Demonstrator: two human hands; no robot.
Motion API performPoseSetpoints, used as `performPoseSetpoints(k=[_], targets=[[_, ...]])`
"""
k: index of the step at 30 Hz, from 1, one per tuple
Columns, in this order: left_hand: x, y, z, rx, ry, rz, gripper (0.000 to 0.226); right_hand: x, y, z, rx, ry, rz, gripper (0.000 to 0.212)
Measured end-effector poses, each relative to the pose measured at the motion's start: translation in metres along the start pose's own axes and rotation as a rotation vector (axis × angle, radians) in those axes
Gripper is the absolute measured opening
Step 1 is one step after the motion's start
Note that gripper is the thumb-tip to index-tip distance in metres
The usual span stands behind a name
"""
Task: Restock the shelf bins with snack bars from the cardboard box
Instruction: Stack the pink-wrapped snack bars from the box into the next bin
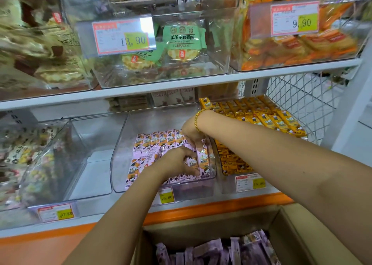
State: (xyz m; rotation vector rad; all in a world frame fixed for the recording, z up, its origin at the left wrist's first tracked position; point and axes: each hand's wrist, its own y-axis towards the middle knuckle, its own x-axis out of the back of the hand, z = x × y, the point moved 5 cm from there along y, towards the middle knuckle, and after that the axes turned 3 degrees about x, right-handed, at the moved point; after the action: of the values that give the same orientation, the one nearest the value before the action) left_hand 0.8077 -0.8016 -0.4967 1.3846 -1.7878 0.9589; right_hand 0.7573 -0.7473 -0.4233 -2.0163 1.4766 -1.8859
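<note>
Shop shelving fills the view, and on the lower shelf [201,202] a clear middle bin [120,164] holds pink snack bars [161,140] in side-by-side rows with their long axes running front to back; both hands work at its right end. The left hand [177,160] lies nearer the front, its grip curled round a few bars by the right wall, while the right hand [193,133] comes down from behind and, as far as the blur allows, pinches the top of one. Below, the cardboard box [291,224] holds more purple-wrapped bars [209,248], well apart from either grip.
</note>
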Motion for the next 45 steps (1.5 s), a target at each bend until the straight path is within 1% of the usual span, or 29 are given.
performPoseSetpoints(k=[4, 6, 8, 10, 14, 17, 19, 21, 24, 27, 29, 33, 35, 38, 40, 43, 45], targets=[[-0.003, -0.002, 0.003, 0.025, -0.056, 0.004, 0.063, 0.0, -0.003, -0.006, -0.013, 0.112, 0.036, 0.041], [-0.003, -0.003, 0.004, 0.033, -0.079, 0.001, 0.063, -0.001, 0.002, -0.008, -0.013, 0.139, -0.016, 0.041], [-0.004, -0.003, 0.006, 0.055, -0.097, -0.004, 0.066, -0.003, 0.003, -0.009, -0.019, 0.135, -0.075, 0.037], [-0.004, -0.004, 0.008, 0.083, -0.112, -0.01, 0.069, -0.007, 0.001, -0.007, -0.018, 0.146, -0.073, 0.03], [-0.005, -0.008, 0.01, 0.111, -0.112, -0.017, 0.078, -0.01, 0.002, -0.001, -0.008, 0.148, -0.104, 0.037], [-0.005, -0.011, 0.005, 0.079, -0.143, -0.024, 0.082, -0.011, 0.006, 0.0, -0.013, 0.057, -0.245, 0.035], [-0.004, -0.014, 0.0, 0.035, -0.121, -0.032, 0.082, -0.011, 0.001, -0.004, -0.017, 0.042, -0.371, 0.025], [-0.003, -0.014, -0.004, 0.009, -0.067, -0.032, 0.079, -0.009, -0.007, -0.011, -0.037, 0.097, -0.507, 0.01], [-0.005, -0.009, -0.008, 0.001, 0.029, 0.04, 0.07, -0.011, -0.027, -0.022, -0.11, 0.216, -0.685, 0.008], [-0.006, -0.002, -0.011, 0.055, 0.202, 0.175, 0.062, -0.02, -0.048, -0.026, -0.141, 0.359, -0.747, 0.006], [-0.005, 0.001, -0.014, 0.085, 0.25, 0.234, 0.056, -0.026, -0.059, -0.025, -0.125, 0.396, -0.753, 0.007], [-0.005, 0.001, -0.019, 0.116, 0.275, 0.245, 0.053, -0.031, -0.069, -0.019, -0.097, 0.425, -0.759, 0.005], [-0.001, -0.009, -0.018, 0.123, 0.201, 0.176, 0.05, -0.028, -0.071, -0.017, -0.082, 0.503, -0.773, 0.009], [0.018, -0.035, -0.005, 0.174, 0.002, -0.075, 0.039, -0.024, -0.062, -0.009, -0.051, 0.616, -0.788, 0.014], [0.035, -0.058, 0.009, 0.198, 0.011, -0.265, 0.028, -0.022, -0.047, 0.0, -0.027, 0.672, -0.755, 0.019], [0.056, -0.094, 0.03, 0.236, 0.029, -0.541, 0.016, -0.026, -0.015, 0.017, -0.006, 0.722, -0.646, 0.018], [0.067, -0.117, 0.042, 0.27, 0.035, -0.71, 0.02, -0.025, 0.003, 0.035, 0.078, 0.721, -0.59, 0.042]])
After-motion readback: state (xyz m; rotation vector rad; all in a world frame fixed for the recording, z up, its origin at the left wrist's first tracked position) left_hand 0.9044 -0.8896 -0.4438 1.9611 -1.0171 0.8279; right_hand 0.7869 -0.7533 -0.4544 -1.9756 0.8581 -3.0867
